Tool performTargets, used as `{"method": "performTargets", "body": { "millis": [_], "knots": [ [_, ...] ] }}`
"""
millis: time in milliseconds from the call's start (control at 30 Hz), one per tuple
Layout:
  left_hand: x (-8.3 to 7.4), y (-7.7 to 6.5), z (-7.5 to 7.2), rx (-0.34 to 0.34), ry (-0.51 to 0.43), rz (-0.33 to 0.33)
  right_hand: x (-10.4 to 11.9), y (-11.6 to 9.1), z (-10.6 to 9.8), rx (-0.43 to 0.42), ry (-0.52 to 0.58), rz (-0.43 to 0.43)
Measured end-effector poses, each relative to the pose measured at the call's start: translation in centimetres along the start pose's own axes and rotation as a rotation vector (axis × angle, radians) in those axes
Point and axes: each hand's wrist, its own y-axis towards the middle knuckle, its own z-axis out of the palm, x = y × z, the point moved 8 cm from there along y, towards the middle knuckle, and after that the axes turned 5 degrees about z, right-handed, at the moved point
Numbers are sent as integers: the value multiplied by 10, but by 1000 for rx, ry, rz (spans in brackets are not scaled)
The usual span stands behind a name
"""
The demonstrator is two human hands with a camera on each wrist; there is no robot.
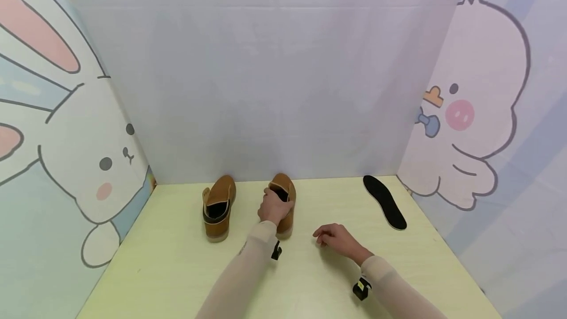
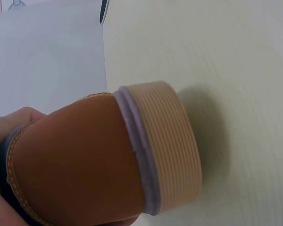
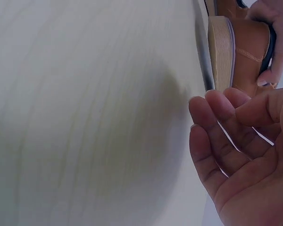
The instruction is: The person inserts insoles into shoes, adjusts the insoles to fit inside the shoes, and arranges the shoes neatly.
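My left hand (image 1: 272, 207) grips the opening of a brown leather shoe (image 1: 285, 181), which points away from me near the back of the table. In the left wrist view the shoe's heel (image 2: 80, 160) and ribbed tan sole (image 2: 172, 146) face the camera, with fingers on both sides of the collar. Whether the sole touches the table is unclear. To the right of that shoe, my right hand (image 1: 338, 240) hovers over the table, fingers loosely bent around nothing. Its palm (image 3: 250, 188) shows in the right wrist view.
A matching brown shoe (image 1: 223, 188) stands left of the held one, its strap raised at the side. At the right back lies a black insole (image 1: 385, 202). Curtain walls (image 1: 266, 87) with cartoon figures enclose the pale table (image 1: 159, 260) at the back and sides.
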Motion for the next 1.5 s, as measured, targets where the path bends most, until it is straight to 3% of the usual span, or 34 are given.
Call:
{"method": "performTargets", "body": {
  "millis": [233, 567, 700, 800, 1000, 1133, 1333, 1500],
  "knots": [
    [-12, -7, 16, 4, 57, 35, 4, -1, 2, -9, -7, -4],
    [-22, -16, 22, -23, -2, 6, 8, 0, 3, -13, -11, -13],
    [-21, -20, 21, 6, -67, 15, 7, 2, 3, -21, -15, -12],
    [-19, -23, 20, 63, -140, 24, 7, 3, 0, -87, -43, 15],
    [-17, -31, 14, 191, -320, 46, 5, 5, -19, -331, -86, 173],
    [-17, -33, 8, 217, -344, 84, 16, 15, -22, -373, -96, 225],
    [-10, -28, -4, 142, -278, 152, 43, 43, -7, -316, -101, 235],
    [3, -20, -22, 46, -263, 180, 54, 60, 4, -326, -96, 277]
  ]
}}
